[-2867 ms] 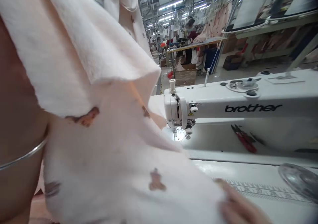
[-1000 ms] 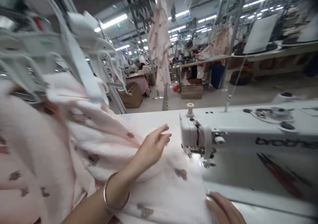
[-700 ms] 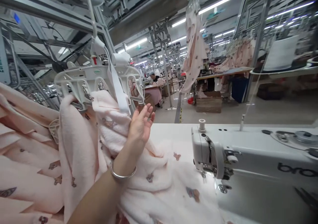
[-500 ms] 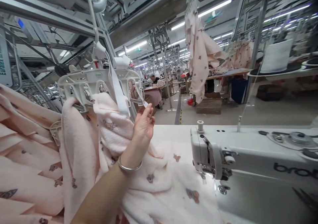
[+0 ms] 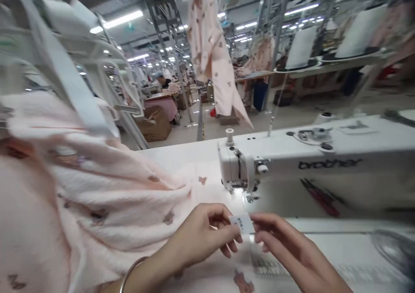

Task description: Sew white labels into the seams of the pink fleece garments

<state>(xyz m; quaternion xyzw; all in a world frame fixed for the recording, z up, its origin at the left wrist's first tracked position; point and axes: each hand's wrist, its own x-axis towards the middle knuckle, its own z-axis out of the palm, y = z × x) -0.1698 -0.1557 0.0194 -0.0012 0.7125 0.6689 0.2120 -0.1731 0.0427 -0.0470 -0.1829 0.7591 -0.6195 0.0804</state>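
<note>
My left hand (image 5: 202, 232) and my right hand (image 5: 285, 245) meet just above the sewing table, both pinching a small white label (image 5: 242, 223) between their fingertips. A silver bangle (image 5: 129, 272) sits on my left wrist. Pale pink fleece fabric (image 5: 106, 198) with small brown bear prints is heaped to the left and spreads under my hands. The white Brother sewing machine (image 5: 292, 159) stands right behind my hands, its needle area (image 5: 241, 191) lit.
A white hanger clamp with a grey strap (image 5: 65, 81) hangs over the fabric at left. A pink garment (image 5: 212, 50) hangs from an overhead rail. Red thread snips (image 5: 319, 195) lie on the machine bed. Other workers sit at tables far back.
My left hand took a small label from the hanger clamp and came down to the table. My right hand has come up to grip the label too. The view dropped towards the machine.
</note>
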